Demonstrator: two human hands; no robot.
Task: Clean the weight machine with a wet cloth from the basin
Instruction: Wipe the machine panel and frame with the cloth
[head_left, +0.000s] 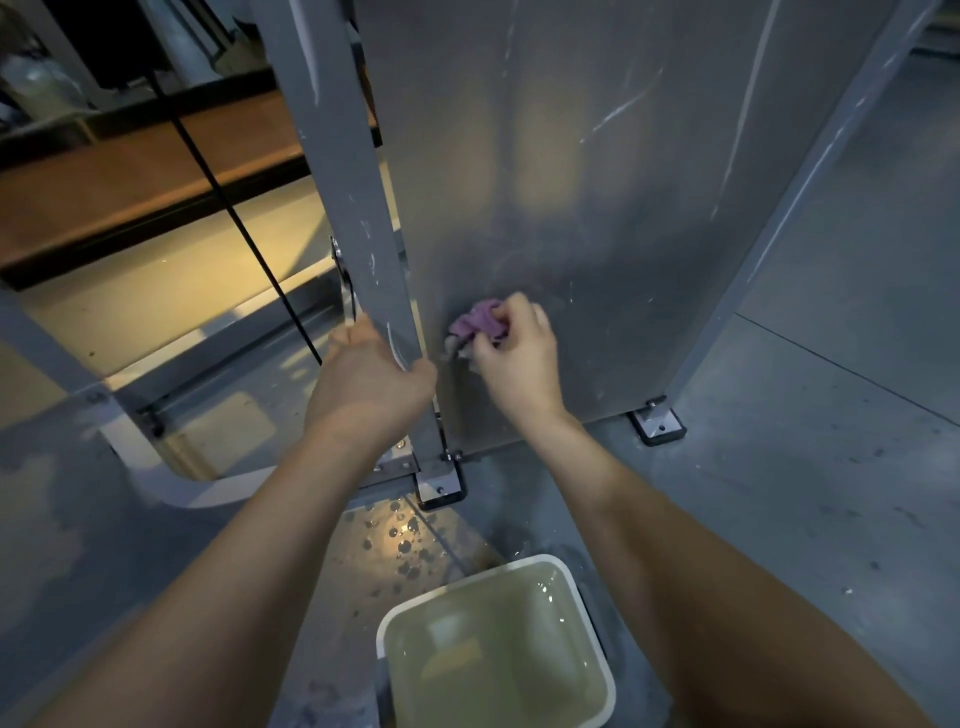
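Observation:
The weight machine's grey metal panel (597, 182) fills the upper middle of the view, scratched and smeared. My right hand (514, 358) grips a bunched purple cloth (475, 325) and holds it against the lower left part of that panel. Around the grey upright post (358, 208) at the panel's left edge, my left hand (371, 374) is curled, low down near its foot. A white basin (592, 613) with cloudy water stands on the floor below my arms, at the bottom middle.
Water drops (400, 540) lie on the grey floor between the basin and the machine's bolted foot (441, 483). Another foot bracket (657, 423) sits at the right. A black cable (234, 218) runs diagonally left of the post. A wooden bench (130, 176) stands at the far left.

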